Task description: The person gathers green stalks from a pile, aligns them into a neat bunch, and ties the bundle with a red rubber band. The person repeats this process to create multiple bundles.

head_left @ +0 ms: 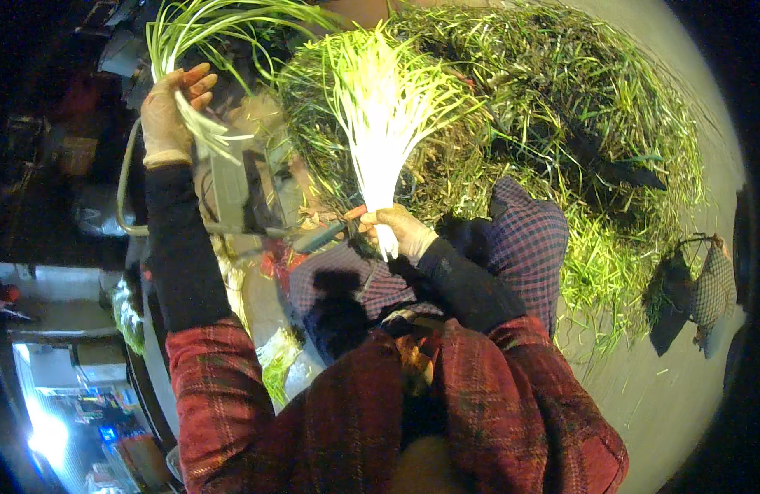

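My right hand, in a pale glove with the fingertips showing, grips a thick bunch of garlic-chive-like greens by its white stem ends. The green blades fan out away from me, above my checked trousers. Raised at the upper left, my left hand, gloved alike, holds a smaller bunch of long green stalks. Those stalks arch over to the right, and their pale ends hang below the palm. Some fingers of this hand are spread, with the stalks held near the thumb. The two bunches are apart.
A large heap of grassy leaves and dry litter lies before me, with loose green cuttings on its right. A metal tube frame stands at left. Another bundle of greens lies low left, and a mesh-covered object far right.
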The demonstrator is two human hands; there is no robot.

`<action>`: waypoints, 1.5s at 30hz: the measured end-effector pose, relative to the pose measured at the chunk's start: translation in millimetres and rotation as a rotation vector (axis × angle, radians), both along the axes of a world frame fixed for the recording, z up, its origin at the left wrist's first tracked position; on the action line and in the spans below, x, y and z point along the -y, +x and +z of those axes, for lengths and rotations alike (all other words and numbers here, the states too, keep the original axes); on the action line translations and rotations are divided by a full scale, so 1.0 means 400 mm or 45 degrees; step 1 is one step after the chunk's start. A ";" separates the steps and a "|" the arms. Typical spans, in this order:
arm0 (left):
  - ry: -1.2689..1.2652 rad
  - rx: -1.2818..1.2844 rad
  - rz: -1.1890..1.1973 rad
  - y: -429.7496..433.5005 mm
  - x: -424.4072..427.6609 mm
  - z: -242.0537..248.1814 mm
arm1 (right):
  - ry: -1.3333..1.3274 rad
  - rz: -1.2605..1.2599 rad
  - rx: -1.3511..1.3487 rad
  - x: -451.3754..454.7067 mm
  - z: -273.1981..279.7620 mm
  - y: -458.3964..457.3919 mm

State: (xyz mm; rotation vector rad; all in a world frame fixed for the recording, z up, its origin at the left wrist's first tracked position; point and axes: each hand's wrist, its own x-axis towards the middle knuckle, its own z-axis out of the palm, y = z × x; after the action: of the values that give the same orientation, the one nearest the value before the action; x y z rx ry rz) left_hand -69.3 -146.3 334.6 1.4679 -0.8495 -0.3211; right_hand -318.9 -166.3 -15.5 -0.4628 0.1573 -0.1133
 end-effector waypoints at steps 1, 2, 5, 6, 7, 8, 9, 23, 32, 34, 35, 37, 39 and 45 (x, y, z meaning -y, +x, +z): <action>0.100 -0.005 0.021 0.011 -0.005 -0.004 | 0.030 0.003 -0.022 0.000 0.001 0.000; 0.240 -0.110 -0.053 0.013 -0.009 -0.034 | -0.002 0.006 -0.012 0.001 0.003 -0.002; 0.309 -0.490 -0.030 -0.027 -0.030 -0.225 | -0.083 0.001 -0.043 0.002 0.008 -0.005; 0.388 -0.685 -0.232 -0.051 -0.036 -0.294 | -0.094 -0.001 -0.049 0.000 0.010 -0.004; 0.487 -0.910 -0.354 -0.078 -0.039 -0.359 | -0.104 -0.003 -0.057 0.000 0.010 -0.005; 0.502 -1.034 -0.438 -0.108 -0.033 -0.417 | -0.110 -0.038 -0.109 -0.003 0.010 -0.003; 0.554 -1.150 -0.406 -0.136 -0.022 -0.461 | -0.111 -0.057 -0.108 -0.003 0.008 -0.003; 1.246 1.093 -0.013 -0.288 0.244 -0.684 | -0.267 -0.274 -0.409 -0.016 -0.055 0.053; 0.825 0.499 0.209 -0.052 0.237 -0.445 | -0.450 -0.230 -0.458 -0.013 -0.070 0.058; 0.599 0.513 0.376 0.070 0.218 -0.351 | -0.401 -0.230 -0.459 -0.012 -0.075 0.058; 0.509 0.474 0.450 0.117 0.209 -0.322 | -0.369 -0.244 -0.417 -0.012 -0.079 0.056; 0.661 0.715 0.558 0.159 0.160 -0.298 | -0.502 -0.254 -0.440 -0.012 -0.082 0.058; 1.354 0.956 0.557 0.117 0.106 -0.330 | -0.481 -0.228 -0.404 -0.013 -0.080 0.061; 1.301 0.041 -0.185 -0.269 -0.039 -0.595 | -1.029 -0.238 -0.592 0.001 -0.026 0.049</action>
State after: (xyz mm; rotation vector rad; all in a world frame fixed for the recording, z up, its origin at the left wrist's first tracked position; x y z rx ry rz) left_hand -177.0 -130.6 96.7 2.3489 -0.8537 -0.9354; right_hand -299.2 -166.9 -25.8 -1.2810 0.6226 -0.2535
